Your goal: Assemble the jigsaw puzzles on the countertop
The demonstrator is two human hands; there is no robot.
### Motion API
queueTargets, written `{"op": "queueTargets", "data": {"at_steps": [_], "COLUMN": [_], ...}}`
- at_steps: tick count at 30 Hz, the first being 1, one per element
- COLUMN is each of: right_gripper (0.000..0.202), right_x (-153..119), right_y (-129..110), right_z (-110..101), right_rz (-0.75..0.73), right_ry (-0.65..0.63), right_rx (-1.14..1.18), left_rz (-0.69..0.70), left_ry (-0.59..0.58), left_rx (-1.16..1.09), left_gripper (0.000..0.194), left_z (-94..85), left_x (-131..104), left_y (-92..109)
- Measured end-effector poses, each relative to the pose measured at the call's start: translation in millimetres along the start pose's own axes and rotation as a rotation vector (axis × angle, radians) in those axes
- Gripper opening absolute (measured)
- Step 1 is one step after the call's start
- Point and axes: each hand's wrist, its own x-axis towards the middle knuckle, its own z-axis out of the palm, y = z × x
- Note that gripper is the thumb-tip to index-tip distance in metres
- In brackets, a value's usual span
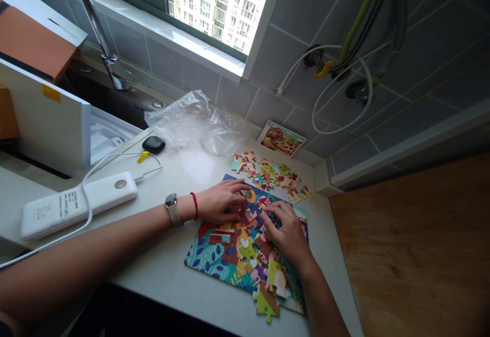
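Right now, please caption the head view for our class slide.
Left hand and right hand over jigsaw pieces on a colourful board.

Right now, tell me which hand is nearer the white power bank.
Left. The left hand is right of the white power bank, over the puzzle board; the right hand is farther right, over that board too.

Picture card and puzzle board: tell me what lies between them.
Loose puzzle pieces lie on the white counter between the picture card and the puzzle board, as the head view shows.
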Motion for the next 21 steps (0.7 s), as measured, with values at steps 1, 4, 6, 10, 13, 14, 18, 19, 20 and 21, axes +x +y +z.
{"op": "queueTargets", "data": {"at_steps": [1, 4, 6, 10, 13, 14, 18, 19, 20, 21], "right_gripper": [0.017, 0.022, 0.036, 0.035, 0.035, 0.038, 0.043, 0.043, 0.042, 0.041], "right_x": [-0.3, -1.4, -1.9, -2.0, -1.6, -1.5, -0.2, 0.2, 0.6, 1.0], "right_y": [-2.1, -7.2, -9.4, -10.2, -9.1, -8.8, -8.7, -9.0, -9.4, -9.7], "right_z": [-0.7, -0.3, 2.0, 7.6, 10.1, 10.7, 12.6, 12.9, 13.1, 13.2], "right_rz": [-0.011, -0.036, -0.034, -0.019, -0.027, -0.028, -0.016, -0.013, -0.012, -0.010], "right_ry": [-0.032, -0.129, -0.160, -0.137, -0.115, -0.110, -0.105, -0.105, -0.106, -0.106], "right_rx": [0.014, 0.034, 0.023, -0.014, -0.026, -0.028, -0.047, -0.050, -0.050, -0.048], "left_rz": [0.002, 0.009, 0.007, 0.022, 0.026, 0.023, 0.005, -0.003, -0.013, -0.026], "left_ry": [0.008, 0.016, 0.023, 0.056, 0.050, 0.041, 0.007, 0.003, 0.003, 0.006], "left_rx": [-0.001, 0.006, 0.012, -0.002, -0.043, -0.060, -0.110, -0.115, -0.116, -0.111], "left_gripper": [0.027, 0.038, 0.041, 0.040, 0.042, 0.043, 0.033, 0.029, 0.026, 0.024], "left_z": [-0.3, -1.0, -1.1, -1.5, -5.6, -7.8, -16.5, -17.6, -18.1, -18.1], "left_x": [-0.2, -0.5, -0.4, 0.9, 2.1, 2.5, 3.6, 4.0, 4.4, 4.9], "left_y": [-1.0, -3.6, -4.6, -8.3, -14.3, -16.6, -22.6, -23.0, -23.0, -22.6]}}
